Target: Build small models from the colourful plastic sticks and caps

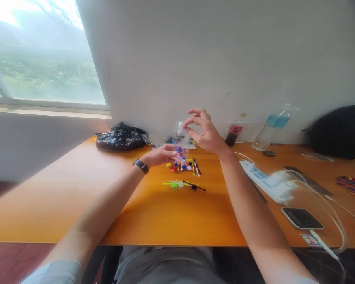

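A clear plastic bag point(182, 139) with small coloured pieces inside is held up over the middle of the table. My left hand point(165, 154), with a black band at the wrist, is closed around the bag's lower part. At the bag's upper edge, the thumb and index finger of my right hand point(205, 132) are pinched together, other fingers raised. Under the bag lies a pile of small coloured plastic pieces point(175, 168), some round, some like thin arrows. Nearer me is a short row of arrow-shaped pieces with round parts, among them a black arrow piece point(194, 187).
A black plastic bag point(121, 138) lies at the back left. To the right are a white power strip point(258, 176) with cables, a phone-like device point(302, 218), a water bottle point(271, 132), a dark drink bottle point(233, 135) and a black backpack point(339, 132).
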Available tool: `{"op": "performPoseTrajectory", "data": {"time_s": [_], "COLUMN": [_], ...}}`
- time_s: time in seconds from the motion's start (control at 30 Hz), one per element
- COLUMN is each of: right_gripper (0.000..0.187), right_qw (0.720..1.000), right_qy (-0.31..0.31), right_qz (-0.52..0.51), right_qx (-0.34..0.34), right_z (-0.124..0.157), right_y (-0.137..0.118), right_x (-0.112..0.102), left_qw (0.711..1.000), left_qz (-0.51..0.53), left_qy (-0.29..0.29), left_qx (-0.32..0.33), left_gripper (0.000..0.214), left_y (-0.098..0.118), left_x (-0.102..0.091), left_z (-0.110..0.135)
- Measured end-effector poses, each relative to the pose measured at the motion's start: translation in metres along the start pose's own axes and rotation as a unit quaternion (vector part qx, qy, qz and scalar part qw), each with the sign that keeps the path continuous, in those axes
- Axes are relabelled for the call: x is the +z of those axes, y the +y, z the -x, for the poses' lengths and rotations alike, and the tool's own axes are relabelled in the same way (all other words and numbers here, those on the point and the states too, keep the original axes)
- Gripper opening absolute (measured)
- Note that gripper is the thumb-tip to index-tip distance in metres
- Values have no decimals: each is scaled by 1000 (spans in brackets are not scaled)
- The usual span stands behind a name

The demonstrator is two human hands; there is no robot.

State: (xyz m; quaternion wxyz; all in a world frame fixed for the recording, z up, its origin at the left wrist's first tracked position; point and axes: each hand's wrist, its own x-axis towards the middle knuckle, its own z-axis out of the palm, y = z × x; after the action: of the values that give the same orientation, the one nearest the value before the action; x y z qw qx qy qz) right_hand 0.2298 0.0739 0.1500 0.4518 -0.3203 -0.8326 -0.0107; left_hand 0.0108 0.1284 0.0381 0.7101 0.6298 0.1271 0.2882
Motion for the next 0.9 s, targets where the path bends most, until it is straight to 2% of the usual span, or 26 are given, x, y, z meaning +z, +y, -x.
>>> {"op": "performPoseTrajectory", "data": {"time_s": [0.13,0.3,0.37,0.5,0.57,0.63,0.77,0.9], "right_gripper": [7,46,54,38,34,30,25,24], "right_qw": [1000,995,990,975,971,971,980,977], "right_qy": [-5,43,35,-119,-155,-152,-95,-119], "right_qz": [1,-41,-69,-93,-91,-85,-101,-118], "right_qx": [23,79,120,162,160,161,141,135], "right_z": [1,2,2,4,5,4,3,4], "right_y": [6,19,26,32,31,30,30,33], "right_x": [-3,0,2,7,10,13,16,17], "left_qw": [999,989,982,975,977,979,977,978], "left_qz": [-9,33,57,76,74,73,75,72], "left_qy": [44,129,162,175,165,162,171,170], "left_qx": [8,64,84,113,111,103,105,101], "left_gripper": [42,31,25,26,31,34,36,41], "left_y": [4,3,2,0,-1,-2,-5,-6], "left_x": [5,6,6,7,8,8,8,8], "left_z": [-1,-9,-12,-16,-15,-15,-15,-15]}}
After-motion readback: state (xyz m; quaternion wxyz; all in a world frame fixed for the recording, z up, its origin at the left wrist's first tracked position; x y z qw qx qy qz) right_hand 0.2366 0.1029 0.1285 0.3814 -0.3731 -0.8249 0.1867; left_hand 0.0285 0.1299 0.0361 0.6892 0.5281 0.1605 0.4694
